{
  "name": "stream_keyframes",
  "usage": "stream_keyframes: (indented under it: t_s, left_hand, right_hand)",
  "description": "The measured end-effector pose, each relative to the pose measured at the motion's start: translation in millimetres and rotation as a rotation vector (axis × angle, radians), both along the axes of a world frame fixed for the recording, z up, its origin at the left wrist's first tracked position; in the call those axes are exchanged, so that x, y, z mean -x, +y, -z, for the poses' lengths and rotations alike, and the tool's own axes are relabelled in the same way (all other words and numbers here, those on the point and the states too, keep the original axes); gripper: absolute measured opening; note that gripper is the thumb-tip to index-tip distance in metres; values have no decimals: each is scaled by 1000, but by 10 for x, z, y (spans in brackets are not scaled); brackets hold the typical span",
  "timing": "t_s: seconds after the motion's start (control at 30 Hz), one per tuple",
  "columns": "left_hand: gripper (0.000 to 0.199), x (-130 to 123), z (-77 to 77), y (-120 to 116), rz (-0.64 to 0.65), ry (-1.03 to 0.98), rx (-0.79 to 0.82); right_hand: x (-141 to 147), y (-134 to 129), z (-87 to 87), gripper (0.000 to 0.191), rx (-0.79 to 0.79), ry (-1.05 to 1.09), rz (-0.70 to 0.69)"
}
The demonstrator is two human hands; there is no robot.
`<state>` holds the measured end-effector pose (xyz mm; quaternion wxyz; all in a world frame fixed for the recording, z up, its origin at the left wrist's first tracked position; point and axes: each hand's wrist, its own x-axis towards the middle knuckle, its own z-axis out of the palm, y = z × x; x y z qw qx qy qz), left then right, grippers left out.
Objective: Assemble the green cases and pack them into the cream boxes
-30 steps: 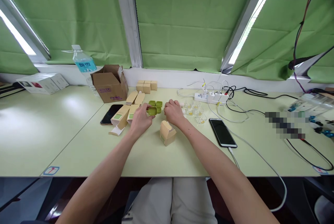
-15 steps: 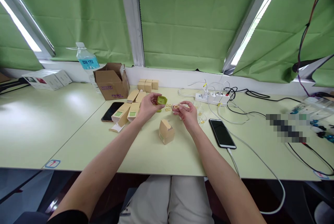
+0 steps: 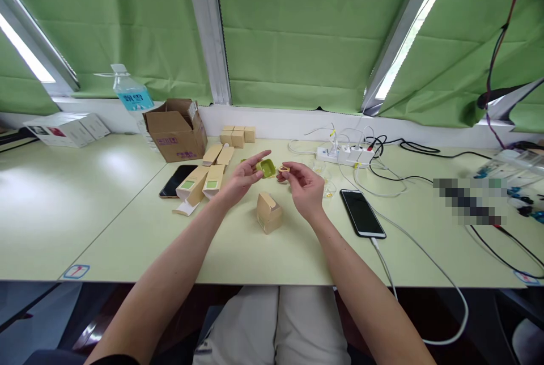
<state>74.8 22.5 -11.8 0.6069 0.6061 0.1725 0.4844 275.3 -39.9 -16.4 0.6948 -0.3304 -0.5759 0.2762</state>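
A small olive-green tray (image 3: pixel 267 168) with a hollow middle is held by my left hand (image 3: pixel 243 177), its thumb on the near side and its fingers stretched behind. Close on its right, my right hand (image 3: pixel 306 186) pinches a small pale-yellow ring-like piece (image 3: pixel 284 169) between thumb and fingertips. The piece and the tray are slightly apart. Below both hands a small beige carton (image 3: pixel 269 213) stands on the table. Loose yellow pieces seen earlier are now mostly hidden behind the hands.
Opened beige cartons (image 3: pixel 193 185) lie left, beside a dark phone (image 3: pixel 178 181). Behind them stand a brown cardboard box (image 3: pixel 176 135), a water bottle (image 3: pixel 132 96) and several small boxes (image 3: pixel 238 135). On the right are a power strip (image 3: pixel 346 155), a charging phone (image 3: pixel 362 213) and loose cables.
My hands have come closer together. The green tray has moved right and tipped toward me, and the ring-like piece has moved left toward it. The view has shifted slightly.
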Motion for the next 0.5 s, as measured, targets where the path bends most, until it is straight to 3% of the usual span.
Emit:
stream_keyframes:
  t_s: [0.13,0.33,0.5]
  left_hand:
    - [60,14,17,0,29,26,-20]
    - [54,-23,-57,-89,23,91,-60]
    - [54,-84,-109,-166,19,121,-68]
  right_hand:
    - [-16,-26,32,15,-151,-230,133]
    - [-65,-5,23,16,-401,-607,364]
    - [-62,21,43,21,-493,-699,517]
